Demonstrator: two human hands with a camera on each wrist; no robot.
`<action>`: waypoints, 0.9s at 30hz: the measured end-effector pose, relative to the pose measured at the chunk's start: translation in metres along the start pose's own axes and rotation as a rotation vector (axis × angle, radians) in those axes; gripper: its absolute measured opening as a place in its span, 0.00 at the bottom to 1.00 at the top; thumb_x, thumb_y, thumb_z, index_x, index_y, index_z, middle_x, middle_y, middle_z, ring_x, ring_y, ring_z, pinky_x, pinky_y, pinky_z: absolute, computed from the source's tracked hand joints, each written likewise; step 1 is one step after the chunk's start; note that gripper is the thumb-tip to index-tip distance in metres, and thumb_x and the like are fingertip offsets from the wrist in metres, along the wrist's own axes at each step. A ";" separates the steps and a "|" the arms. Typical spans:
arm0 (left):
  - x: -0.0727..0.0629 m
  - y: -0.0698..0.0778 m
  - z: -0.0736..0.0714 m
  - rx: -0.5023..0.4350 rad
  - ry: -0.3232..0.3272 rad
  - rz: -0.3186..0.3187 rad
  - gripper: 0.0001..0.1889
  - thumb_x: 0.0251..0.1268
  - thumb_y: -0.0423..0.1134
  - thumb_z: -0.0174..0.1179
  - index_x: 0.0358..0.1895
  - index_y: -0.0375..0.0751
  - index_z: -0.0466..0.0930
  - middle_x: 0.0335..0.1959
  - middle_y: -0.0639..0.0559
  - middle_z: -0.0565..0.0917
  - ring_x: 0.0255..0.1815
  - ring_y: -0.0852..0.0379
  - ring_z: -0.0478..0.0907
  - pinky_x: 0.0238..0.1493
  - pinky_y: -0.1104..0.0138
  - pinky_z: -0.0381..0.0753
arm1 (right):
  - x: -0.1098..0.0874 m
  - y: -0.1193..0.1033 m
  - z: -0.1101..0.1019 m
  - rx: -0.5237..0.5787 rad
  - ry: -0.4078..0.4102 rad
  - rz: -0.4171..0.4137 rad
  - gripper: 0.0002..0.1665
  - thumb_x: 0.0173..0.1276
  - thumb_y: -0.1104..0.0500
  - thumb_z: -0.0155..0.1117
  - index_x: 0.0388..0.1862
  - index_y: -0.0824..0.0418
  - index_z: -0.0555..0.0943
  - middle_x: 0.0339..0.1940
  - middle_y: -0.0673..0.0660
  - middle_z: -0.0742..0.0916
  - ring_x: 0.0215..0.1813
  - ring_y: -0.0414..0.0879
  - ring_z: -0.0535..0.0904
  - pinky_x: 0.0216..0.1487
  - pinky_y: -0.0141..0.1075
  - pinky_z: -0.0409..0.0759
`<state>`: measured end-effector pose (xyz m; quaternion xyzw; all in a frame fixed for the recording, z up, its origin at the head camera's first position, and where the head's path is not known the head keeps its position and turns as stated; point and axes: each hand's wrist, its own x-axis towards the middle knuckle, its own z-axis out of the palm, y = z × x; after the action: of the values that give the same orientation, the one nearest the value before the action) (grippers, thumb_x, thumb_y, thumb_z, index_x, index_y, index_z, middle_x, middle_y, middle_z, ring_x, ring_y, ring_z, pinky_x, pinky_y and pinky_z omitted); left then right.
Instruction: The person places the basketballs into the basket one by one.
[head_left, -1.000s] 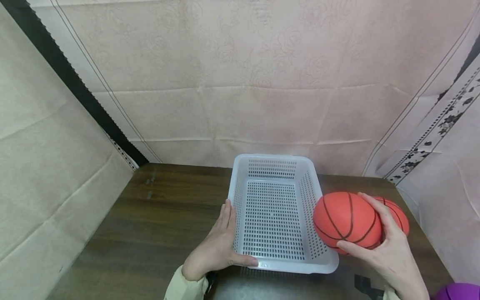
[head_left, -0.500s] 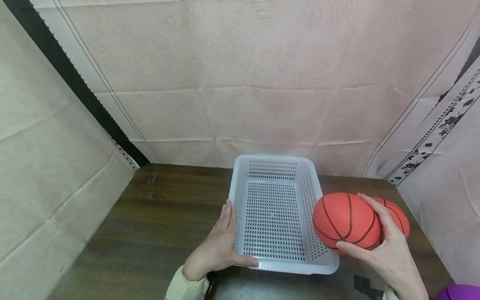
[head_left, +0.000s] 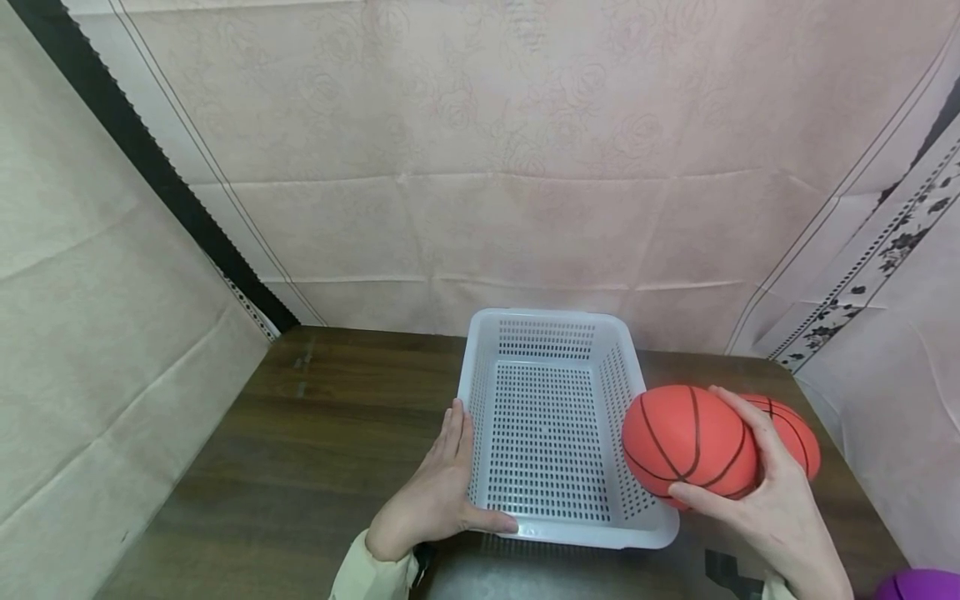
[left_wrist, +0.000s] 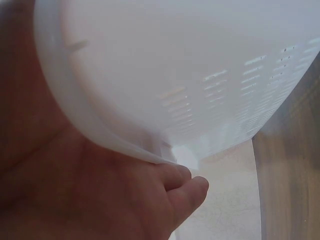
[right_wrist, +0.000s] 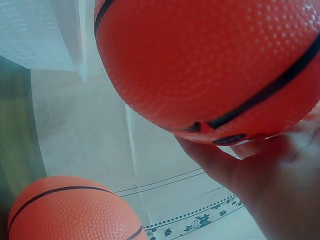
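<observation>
A white plastic basket (head_left: 543,433) with slotted sides and floor sits on the wooden table. My left hand (head_left: 435,492) lies along its left side with fingers straight, the thumb flat across the near rim; the left wrist view shows the palm against the basket's edge (left_wrist: 85,120). Beside the basket's right side, my right hand (head_left: 776,492) grips a red-orange toy basketball (head_left: 686,442) with black lines, thumb at the front and fingers over the far right. A second basketball (head_left: 795,433) is partly hidden behind that hand; in the right wrist view this other basketball (right_wrist: 75,215) shows lower left.
A purple ball (head_left: 918,586) is cut off at the bottom right corner. Pale cloth walls (head_left: 450,233) enclose the brown table (head_left: 300,467) at the back and both sides. Dark tape (head_left: 723,571) marks the table's near edge.
My right hand and the basketball it grips have shifted very slightly left, toward the basket. The left hand and the basket have stayed in place.
</observation>
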<state>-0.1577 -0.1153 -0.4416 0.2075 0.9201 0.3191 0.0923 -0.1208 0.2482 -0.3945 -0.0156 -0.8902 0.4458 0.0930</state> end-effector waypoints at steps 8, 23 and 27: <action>0.000 0.001 0.000 0.006 0.003 0.003 0.77 0.34 0.71 0.72 0.75 0.29 0.29 0.77 0.37 0.24 0.77 0.42 0.25 0.69 0.39 0.48 | -0.001 -0.001 0.000 -0.004 0.001 -0.010 0.65 0.45 0.54 0.84 0.76 0.31 0.54 0.67 0.53 0.70 0.53 0.41 0.71 0.39 0.31 0.79; 0.000 0.001 0.000 0.007 0.003 -0.003 0.77 0.34 0.72 0.71 0.75 0.29 0.29 0.77 0.38 0.24 0.77 0.42 0.25 0.70 0.39 0.48 | -0.001 -0.006 0.005 -0.024 0.004 -0.023 0.65 0.44 0.52 0.84 0.75 0.30 0.54 0.65 0.52 0.71 0.53 0.44 0.71 0.39 0.31 0.78; 0.000 0.001 0.000 0.001 0.003 -0.002 0.77 0.34 0.72 0.71 0.75 0.30 0.28 0.77 0.38 0.24 0.77 0.42 0.25 0.70 0.39 0.48 | -0.001 -0.006 0.005 -0.034 0.004 -0.027 0.65 0.44 0.52 0.84 0.75 0.30 0.54 0.65 0.52 0.71 0.53 0.44 0.71 0.39 0.31 0.78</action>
<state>-0.1572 -0.1146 -0.4405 0.2063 0.9206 0.3188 0.0913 -0.1203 0.2402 -0.3926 -0.0060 -0.8975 0.4293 0.1007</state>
